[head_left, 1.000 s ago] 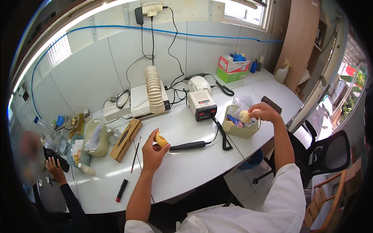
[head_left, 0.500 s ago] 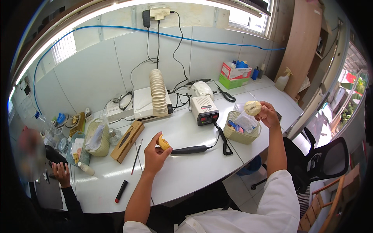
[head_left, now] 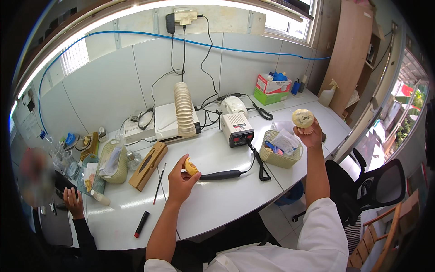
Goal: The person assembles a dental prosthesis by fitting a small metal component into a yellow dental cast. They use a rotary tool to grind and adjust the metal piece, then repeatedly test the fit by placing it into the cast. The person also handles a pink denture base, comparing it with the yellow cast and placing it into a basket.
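Observation:
My left hand (head_left: 180,184) pinches a small yellow dental cast (head_left: 190,167) between thumb and fingers, a little above the table. Just right of it lies a black rotary handpiece (head_left: 222,175), wired to a white control box (head_left: 236,130). Raised at the right, my right hand (head_left: 312,135) is closed on a cream plaster dental cast (head_left: 302,119), its rounded base with handwriting turned toward me. Below that hand stands a pale green basket (head_left: 282,158) with plastic packets inside. A thin brush (head_left: 159,183) and a black marker (head_left: 142,224) lie left of my left forearm.
A ribbed hose (head_left: 185,109) rises from a white unit (head_left: 168,122) at the back. A cardboard box (head_left: 148,165) and another basket (head_left: 114,162) stand left. A co-worker's hand (head_left: 74,202) holds a dark object at far left. An office chair (head_left: 380,186) stands right.
My right hand has turned the cream cast and shifted it slightly right, so more of its base faces me. My left hand stays put with the yellow cast.

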`<control>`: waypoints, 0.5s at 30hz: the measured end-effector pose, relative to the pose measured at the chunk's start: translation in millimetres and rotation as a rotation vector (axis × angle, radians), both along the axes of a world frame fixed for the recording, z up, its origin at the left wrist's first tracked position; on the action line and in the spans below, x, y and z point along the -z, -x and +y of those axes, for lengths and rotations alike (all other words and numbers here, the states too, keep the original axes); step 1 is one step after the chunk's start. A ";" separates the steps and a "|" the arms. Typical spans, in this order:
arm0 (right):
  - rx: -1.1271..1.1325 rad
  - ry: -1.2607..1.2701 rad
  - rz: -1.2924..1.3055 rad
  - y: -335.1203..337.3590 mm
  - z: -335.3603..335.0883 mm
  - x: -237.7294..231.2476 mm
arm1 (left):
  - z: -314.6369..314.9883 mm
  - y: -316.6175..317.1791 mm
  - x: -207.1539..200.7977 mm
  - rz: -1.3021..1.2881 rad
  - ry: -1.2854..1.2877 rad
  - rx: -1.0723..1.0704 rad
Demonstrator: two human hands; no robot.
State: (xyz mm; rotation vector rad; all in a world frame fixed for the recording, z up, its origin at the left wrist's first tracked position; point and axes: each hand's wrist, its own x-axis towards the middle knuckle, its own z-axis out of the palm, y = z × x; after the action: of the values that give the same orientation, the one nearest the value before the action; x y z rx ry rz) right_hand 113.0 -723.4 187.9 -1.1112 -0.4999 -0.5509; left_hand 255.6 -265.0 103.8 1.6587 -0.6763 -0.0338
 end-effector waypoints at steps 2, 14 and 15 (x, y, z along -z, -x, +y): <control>-0.002 -0.001 -0.002 -0.9 1.7 -0.4 | 0.6 -0.8 0.8 -0.014 0.011 0.001; 0.606 0.651 0.366 18.1 39.8 -44.1 | 3.8 3.9 -5.6 -0.271 -0.159 -0.143; 0.747 0.816 0.407 21.2 52.4 -52.4 | 2.6 4.4 -5.5 -0.322 -0.205 -0.167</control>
State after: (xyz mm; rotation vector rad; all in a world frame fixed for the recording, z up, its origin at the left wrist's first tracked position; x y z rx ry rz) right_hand 91.8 -670.9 240.3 -2.1687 0.1042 -0.7577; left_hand 251.2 -262.4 109.3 1.9359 -0.7928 0.2985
